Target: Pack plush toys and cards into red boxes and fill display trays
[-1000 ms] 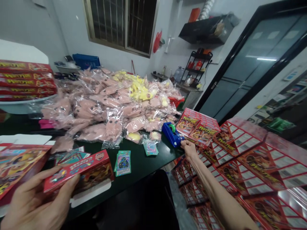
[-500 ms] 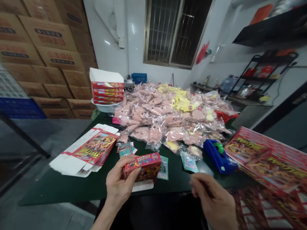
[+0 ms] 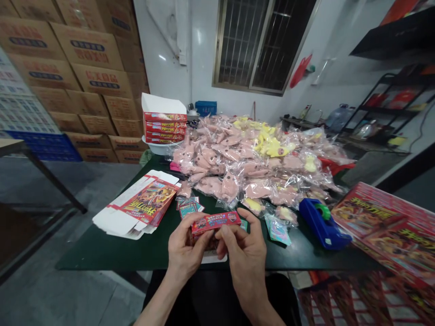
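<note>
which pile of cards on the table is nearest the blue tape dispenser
The rightmost pile, just left of the blue tape dispenser; the left pile lies farther off, and the middle pile barely shows past the right hand.

Dim light, glare on plastic bags (image 3: 251,168), stretched edges

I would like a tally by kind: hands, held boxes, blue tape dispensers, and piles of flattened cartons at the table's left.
Left hand, right hand: 2
Held red box: 1
Blue tape dispenser: 1
Flattened carton pile: 1
Total: 5
</note>
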Motion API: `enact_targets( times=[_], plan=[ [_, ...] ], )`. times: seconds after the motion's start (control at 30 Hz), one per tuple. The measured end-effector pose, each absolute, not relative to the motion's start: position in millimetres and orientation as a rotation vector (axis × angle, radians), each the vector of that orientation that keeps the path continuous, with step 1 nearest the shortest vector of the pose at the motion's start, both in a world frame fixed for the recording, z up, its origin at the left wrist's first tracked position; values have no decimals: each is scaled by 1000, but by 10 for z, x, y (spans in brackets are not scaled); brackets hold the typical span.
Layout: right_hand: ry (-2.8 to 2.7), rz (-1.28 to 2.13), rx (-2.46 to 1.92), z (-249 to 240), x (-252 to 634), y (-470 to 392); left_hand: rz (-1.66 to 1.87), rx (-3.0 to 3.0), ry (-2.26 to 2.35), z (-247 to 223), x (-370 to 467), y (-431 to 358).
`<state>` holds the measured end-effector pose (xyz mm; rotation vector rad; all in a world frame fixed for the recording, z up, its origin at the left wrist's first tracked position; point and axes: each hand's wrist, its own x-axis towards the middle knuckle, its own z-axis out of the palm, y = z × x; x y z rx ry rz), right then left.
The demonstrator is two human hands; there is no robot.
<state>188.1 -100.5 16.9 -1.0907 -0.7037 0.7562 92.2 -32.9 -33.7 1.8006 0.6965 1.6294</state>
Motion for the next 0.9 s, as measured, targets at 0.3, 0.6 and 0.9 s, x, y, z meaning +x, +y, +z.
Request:
enact_targets(
  times=[0.3,0.6,0.9],
  plan=[
    [-725,664,-1239,229,1843,-1010,1505,2033,617,-203,797,-309],
    [-722,659,-1181,143,1809,-1053,1264,2366,435,47,722,-257],
    [-702,617,-1206,42,1811,-1021,1400,2195,533,59,821,-306]
  ],
)
